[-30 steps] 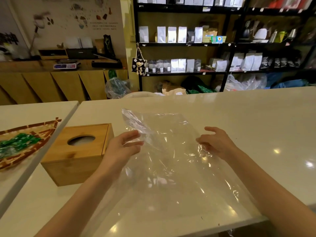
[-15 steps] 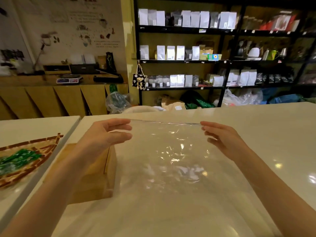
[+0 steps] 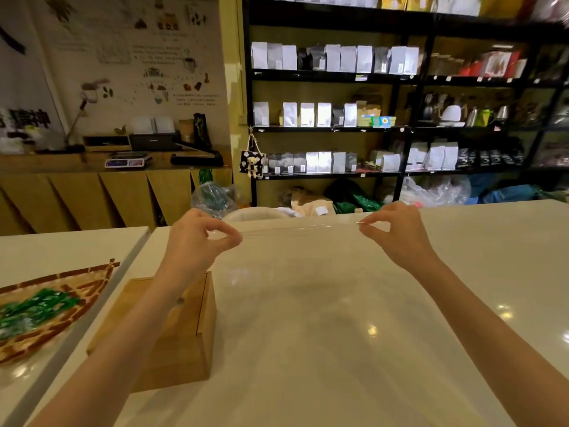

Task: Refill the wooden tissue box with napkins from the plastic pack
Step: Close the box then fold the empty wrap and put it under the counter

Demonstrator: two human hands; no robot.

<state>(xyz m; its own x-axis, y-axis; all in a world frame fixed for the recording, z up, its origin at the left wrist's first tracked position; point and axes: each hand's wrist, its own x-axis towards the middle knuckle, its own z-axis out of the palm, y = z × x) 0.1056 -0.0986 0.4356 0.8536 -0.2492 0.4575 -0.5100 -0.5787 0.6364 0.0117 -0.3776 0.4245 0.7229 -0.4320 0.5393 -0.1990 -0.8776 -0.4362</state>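
Both hands pinching the clear plastic pack, stretched flat btwn them

Left hand and right hand each pinch a top corner of the plastic pack w/ thumb + fingertips, held up taut over the counter. Pack looks empty, no napkins visible. Wooden tissue box sits below the left forearm, lid on. Basket w/ green wrappers further left. Prob handling the emptied pack; next needs folding or setting it aside, away from box
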